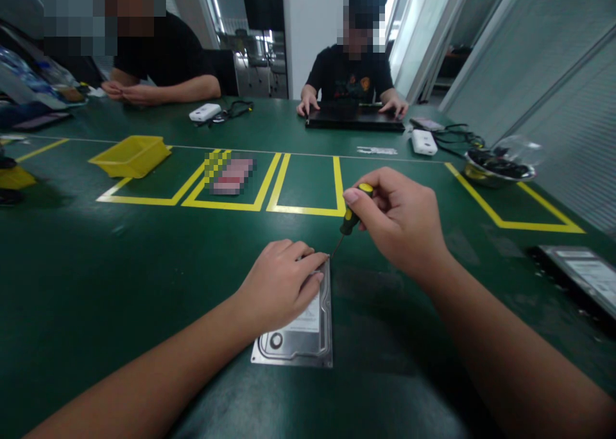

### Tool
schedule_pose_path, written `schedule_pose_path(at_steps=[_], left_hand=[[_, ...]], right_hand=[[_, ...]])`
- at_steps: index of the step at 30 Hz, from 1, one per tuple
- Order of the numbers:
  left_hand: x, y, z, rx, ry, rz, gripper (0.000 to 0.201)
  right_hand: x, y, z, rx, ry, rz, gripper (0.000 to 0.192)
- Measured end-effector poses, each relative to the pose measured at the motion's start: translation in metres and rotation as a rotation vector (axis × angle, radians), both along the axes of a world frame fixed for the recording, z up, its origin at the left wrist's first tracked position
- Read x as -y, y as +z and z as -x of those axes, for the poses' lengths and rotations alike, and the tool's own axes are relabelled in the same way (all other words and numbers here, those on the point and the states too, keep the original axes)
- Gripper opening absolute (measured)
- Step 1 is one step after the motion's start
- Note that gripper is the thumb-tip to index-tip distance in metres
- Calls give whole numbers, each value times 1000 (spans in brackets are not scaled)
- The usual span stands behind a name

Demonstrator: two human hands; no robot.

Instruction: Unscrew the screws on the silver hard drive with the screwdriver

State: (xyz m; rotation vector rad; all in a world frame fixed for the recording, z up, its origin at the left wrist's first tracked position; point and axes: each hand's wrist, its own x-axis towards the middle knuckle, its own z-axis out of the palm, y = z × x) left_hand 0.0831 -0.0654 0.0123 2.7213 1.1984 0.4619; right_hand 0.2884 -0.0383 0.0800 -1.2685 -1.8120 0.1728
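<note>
From the head camera, the left hand (282,284) is lying palm down with fingers loosely spread, pressing on the far end of a flat silver metal hard drive (301,333) that is resting on the dark green surface (96,285) right in front of the person. The right hand (402,219) is curling closed around the yellow-and-black handle of a small screwdriver (350,219), tilting its tip down to the drive's far right corner, just beside the left fingertips.
</note>
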Motion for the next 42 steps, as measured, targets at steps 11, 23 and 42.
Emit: schedule_pose_path(at_steps=[11, 23, 42], left_hand=[[-1, 0, 0, 2, -7, 6, 33], [0, 1, 0, 5, -9, -1, 30], [0, 1, 0, 11, -3, 3, 31]], right_hand=[[-2, -1, -2, -10, -27, -25, 27], [-2, -2, -1, -36, -25, -12, 25], [-5, -5, -2, -62, -37, -16, 25]])
